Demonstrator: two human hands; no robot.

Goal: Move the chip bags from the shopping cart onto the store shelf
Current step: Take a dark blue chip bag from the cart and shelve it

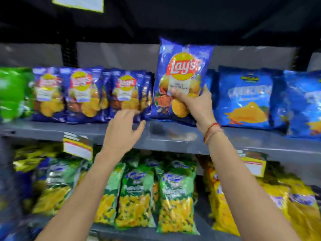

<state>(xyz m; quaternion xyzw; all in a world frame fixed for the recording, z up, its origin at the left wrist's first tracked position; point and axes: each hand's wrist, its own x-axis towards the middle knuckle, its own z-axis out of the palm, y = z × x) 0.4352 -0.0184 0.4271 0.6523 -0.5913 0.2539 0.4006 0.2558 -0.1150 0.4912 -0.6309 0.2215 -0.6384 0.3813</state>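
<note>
Placing step: blue Lay's bag (180,80) going onto shelf (173,134), centre frame.
Near: left hand (121,133) spread, empty, by shelf edge. Right hand (196,105) fingers grip bag's lower right, upright. Next, prob.: seat it beside blue row (83,94).

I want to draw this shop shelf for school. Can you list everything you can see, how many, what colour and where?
Held Lay's bag: one, blue, in the right hand, upright at the upper shelf.
Shelved Lay's bags: three facing rows, blue, upper shelf, left of the held bag.
Green bag: one, far left of upper shelf.
Lighter blue bags: at least two, upper shelf right.
Green-and-yellow snack bags: several, lower shelf middle.
Yellow bags: several, lower shelf right.
Price tags: two, white and yellow, shelf edge.
Upper shelf: one, grey.
Left hand: open, near the shelved bags.
Right hand: gripping the held bag; red thread on wrist.
</note>
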